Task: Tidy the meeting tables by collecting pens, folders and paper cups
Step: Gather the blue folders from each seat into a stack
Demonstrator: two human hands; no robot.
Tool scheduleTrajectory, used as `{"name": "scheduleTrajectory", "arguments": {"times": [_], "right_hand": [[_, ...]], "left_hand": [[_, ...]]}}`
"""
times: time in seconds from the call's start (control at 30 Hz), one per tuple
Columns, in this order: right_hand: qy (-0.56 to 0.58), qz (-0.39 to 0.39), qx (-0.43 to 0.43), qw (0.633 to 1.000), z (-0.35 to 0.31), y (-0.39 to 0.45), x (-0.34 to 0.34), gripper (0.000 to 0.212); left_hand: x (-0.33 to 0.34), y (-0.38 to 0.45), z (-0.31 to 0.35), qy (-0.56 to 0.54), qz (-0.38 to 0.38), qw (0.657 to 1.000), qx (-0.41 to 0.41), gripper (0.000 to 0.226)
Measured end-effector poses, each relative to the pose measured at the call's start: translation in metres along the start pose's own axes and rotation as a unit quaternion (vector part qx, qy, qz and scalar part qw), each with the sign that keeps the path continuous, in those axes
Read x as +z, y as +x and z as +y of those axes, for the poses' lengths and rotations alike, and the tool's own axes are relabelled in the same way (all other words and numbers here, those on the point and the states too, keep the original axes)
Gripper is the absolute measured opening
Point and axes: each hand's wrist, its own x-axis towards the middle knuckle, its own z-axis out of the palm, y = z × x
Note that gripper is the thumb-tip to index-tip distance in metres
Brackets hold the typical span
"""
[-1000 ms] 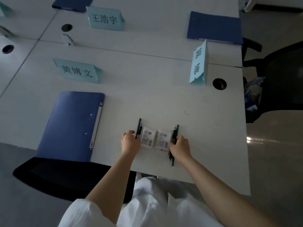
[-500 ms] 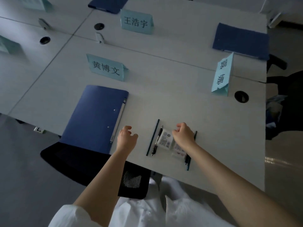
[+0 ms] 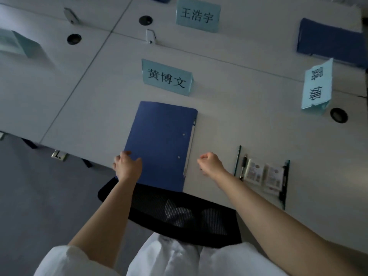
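Note:
A blue folder [image 3: 161,142] lies flat on the white table [image 3: 239,120], its near end over the table edge. My left hand [image 3: 127,166] sits on the folder's near left edge, thumb on the cover and fingers curled around the side. My right hand [image 3: 211,164] hovers just right of the folder in a loose fist, holding nothing. Farther right, a teal and a black pen [image 3: 240,162] and another pair of pens [image 3: 284,182] flank two small white packets [image 3: 262,175]. A second blue folder [image 3: 328,40] lies at the far right.
Three pale blue name cards stand on the table: one [image 3: 167,77] behind the folder, one [image 3: 198,14] farther back, one [image 3: 316,84] at the right. Round cable holes [image 3: 338,115] dot the tabletop. A black mesh chair [image 3: 179,214] is pushed under the near edge.
Both hands let go of the pens and packets and moved left. The left hand now rests on the blue folder's edge; the right hand hangs beside it. The view has shifted left.

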Motion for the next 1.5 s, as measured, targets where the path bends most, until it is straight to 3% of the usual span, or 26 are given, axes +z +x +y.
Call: {"name": "scheduleTrajectory", "arguments": {"times": [0.17,0.5,0.63,0.83,1.13,1.37,1.5], "right_hand": [[0.058,0.014,0.047,0.997,-0.009,0.003,0.039,0.007],[0.159,-0.007,0.115,0.981,-0.018,0.006,0.056,0.005],[0.212,-0.036,0.121,0.969,-0.013,0.010,0.052,0.017],[0.272,-0.060,0.081,0.957,-0.012,0.001,0.043,0.029],[0.321,-0.051,-0.053,0.944,-0.023,-0.037,0.018,0.022],[0.320,-0.190,-0.136,0.918,-0.043,-0.089,-0.009,0.028],[0.263,-0.276,-0.170,0.909,-0.059,-0.117,-0.004,0.035]], "left_hand": [[-0.020,0.032,-0.023,-0.011,-0.027,0.999,-0.044,0.054],[-0.013,0.028,-0.025,0.024,-0.073,0.996,-0.041,0.057],[-0.016,0.027,-0.028,0.012,-0.071,0.996,-0.050,0.056],[-0.029,0.020,-0.029,-0.092,-0.090,0.990,-0.053,0.042],[-0.043,-0.030,-0.036,-0.223,-0.054,0.972,-0.054,0.029],[-0.080,-0.083,-0.062,-0.374,-0.034,0.926,-0.043,0.016],[-0.111,-0.111,-0.096,-0.466,-0.098,0.878,-0.052,0.017]]}}
